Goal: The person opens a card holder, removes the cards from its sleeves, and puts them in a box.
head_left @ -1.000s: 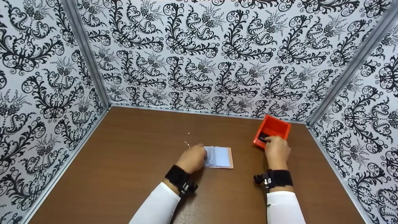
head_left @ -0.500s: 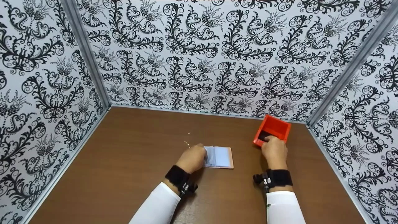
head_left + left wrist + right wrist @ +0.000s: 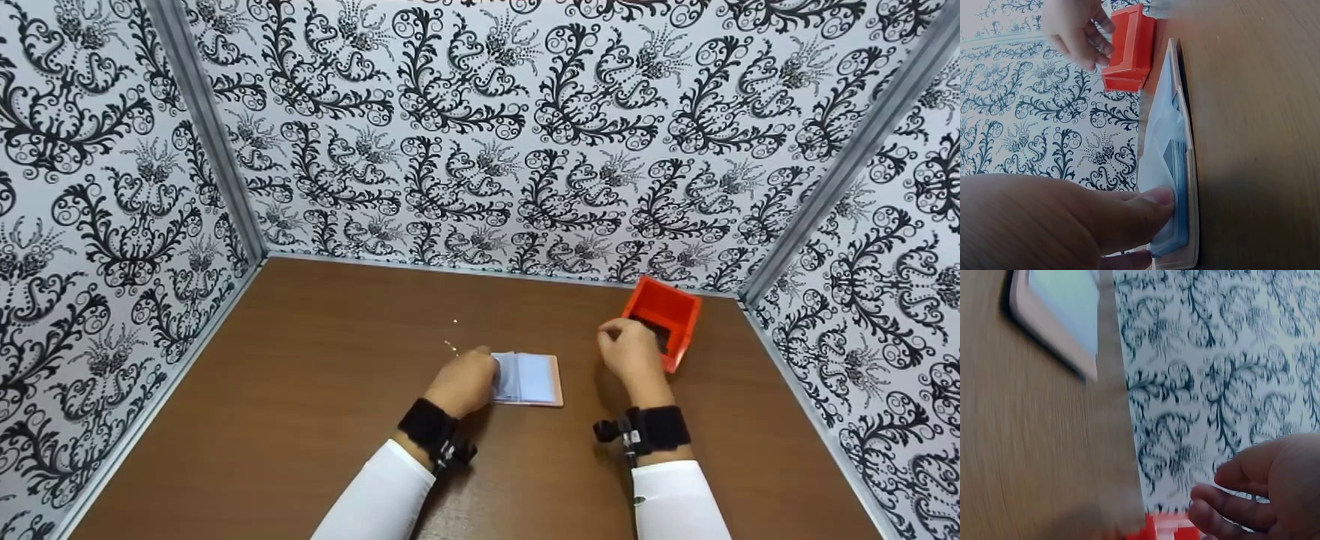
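Observation:
A small card holder with clear plastic sleeves and a pinkish cover (image 3: pixel 538 379) lies spread on the table. My left hand (image 3: pixel 465 381) pinches its left side, the thumb (image 3: pixel 1159 198) pressing on the sleeves while fingertips show at the cover's edge. A red bin (image 3: pixel 681 341) stands at the back right, with a dark, flat-looking item (image 3: pixel 660 331) inside. My right hand (image 3: pixel 632 352) is over the bin's near left side, apart from the card holder. In the right wrist view, the fingers (image 3: pixel 1235 506) of this hand are loosely bent and nothing shows between them.
Small bright specks (image 3: pixel 451 346) show on the brown table (image 3: pixel 337 360) beyond the left hand. Patterned walls (image 3: pixel 480 150) with grey corner strips enclose the table at the back and both sides.
My right hand has left the dark item in the bin and moved left, out over the bin's near edge. The bin's dark item shows more now. My left hand stays on the card holder.

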Tool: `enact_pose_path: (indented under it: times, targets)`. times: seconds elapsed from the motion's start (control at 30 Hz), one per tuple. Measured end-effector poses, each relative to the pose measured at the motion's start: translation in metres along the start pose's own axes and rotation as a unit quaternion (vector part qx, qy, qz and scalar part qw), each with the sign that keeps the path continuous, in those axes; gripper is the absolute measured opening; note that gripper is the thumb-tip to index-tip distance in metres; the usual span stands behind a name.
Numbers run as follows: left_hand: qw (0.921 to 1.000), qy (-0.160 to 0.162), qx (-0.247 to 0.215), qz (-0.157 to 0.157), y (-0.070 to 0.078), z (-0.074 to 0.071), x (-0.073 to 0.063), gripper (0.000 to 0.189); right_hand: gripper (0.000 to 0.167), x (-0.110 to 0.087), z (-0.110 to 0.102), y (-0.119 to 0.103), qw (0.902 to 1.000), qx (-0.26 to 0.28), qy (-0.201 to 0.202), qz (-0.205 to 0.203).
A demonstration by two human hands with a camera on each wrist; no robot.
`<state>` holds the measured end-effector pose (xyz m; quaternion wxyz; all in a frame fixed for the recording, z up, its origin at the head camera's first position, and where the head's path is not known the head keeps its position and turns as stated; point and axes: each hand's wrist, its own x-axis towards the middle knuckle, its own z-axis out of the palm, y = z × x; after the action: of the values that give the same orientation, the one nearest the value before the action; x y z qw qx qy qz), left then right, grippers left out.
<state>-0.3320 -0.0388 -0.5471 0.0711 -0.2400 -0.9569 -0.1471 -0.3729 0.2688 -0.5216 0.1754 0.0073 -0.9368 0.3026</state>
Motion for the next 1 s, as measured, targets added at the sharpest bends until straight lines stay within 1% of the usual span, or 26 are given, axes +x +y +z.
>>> enact_pose_path:
  times: [0.1,0.2,0.33,0.43,0.53,0.63,0.7,0.9,1.0]
  targets:
    - [1.0,0.002,0.002,-0.005,0.001,0.0,0.0,0.009,0.022,-0.002,0.009,-0.013,0.9982,0.021,-0.051,-0.021]
    - [0.9999,0.003,0.006,-0.008,0.001,0.001,0.0,0.008,0.021,-0.006,0.017,-0.025,0.9927,0.033,-0.11,-0.037]
    - [0.9999,0.002,0.008,-0.009,0.001,0.002,-0.001,0.007,0.021,-0.012,0.03,-0.037,0.9806,0.039,-0.177,-0.074]
    - [0.9999,-0.001,0.011,-0.011,0.001,0.001,-0.001,0.006,0.021,-0.017,0.038,-0.043,0.9711,0.041,-0.212,-0.102]
    - [0.9998,-0.006,0.012,-0.014,0.001,0.0,0.0,0.006,0.022,-0.02,0.046,-0.046,0.9656,0.036,-0.227,-0.122]
    - [0.9997,-0.011,0.009,-0.019,0.001,-0.001,0.0,0.006,0.022,-0.022,0.05,-0.047,0.9631,0.027,-0.231,-0.135]
    - [0.9997,-0.009,0.01,-0.02,0.001,-0.001,0.0,0.008,0.022,-0.022,0.05,-0.047,0.9632,0.022,-0.231,-0.135]
    - [0.9998,0.002,0.013,-0.014,0.0,0.0,0.001,0.01,0.022,-0.023,0.049,-0.05,0.9648,0.012,-0.239,-0.108]
    - [0.9998,0.003,0.017,-0.007,-0.001,0.001,0.001,0.011,0.021,-0.023,0.051,-0.05,0.9658,0.008,-0.239,-0.102]
